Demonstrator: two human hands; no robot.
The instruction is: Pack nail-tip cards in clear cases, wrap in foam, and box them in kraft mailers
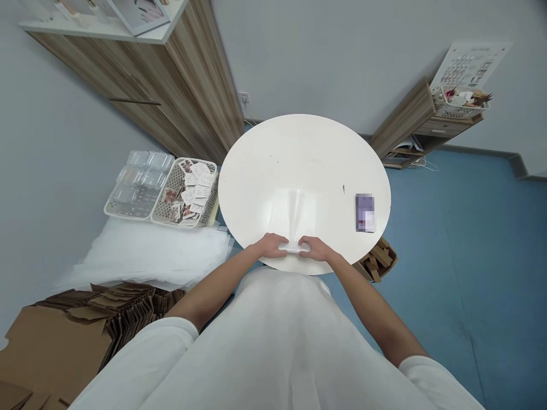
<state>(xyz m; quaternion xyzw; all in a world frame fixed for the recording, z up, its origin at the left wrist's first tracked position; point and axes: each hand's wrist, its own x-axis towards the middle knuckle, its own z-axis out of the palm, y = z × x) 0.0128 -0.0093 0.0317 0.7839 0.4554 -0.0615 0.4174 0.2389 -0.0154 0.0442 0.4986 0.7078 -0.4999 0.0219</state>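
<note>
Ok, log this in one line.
left hand: grips clear bag edge | right hand: same edge | bag flat on table | purple packet: right

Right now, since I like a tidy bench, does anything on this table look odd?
Only a small reddish speck on the white table, just left of the purple box. The clear bag held by the left hand and right hand lies flat; nothing spilled.

Single head-worn view, steeply downward over round table (wide-angle, close to hands).
</note>
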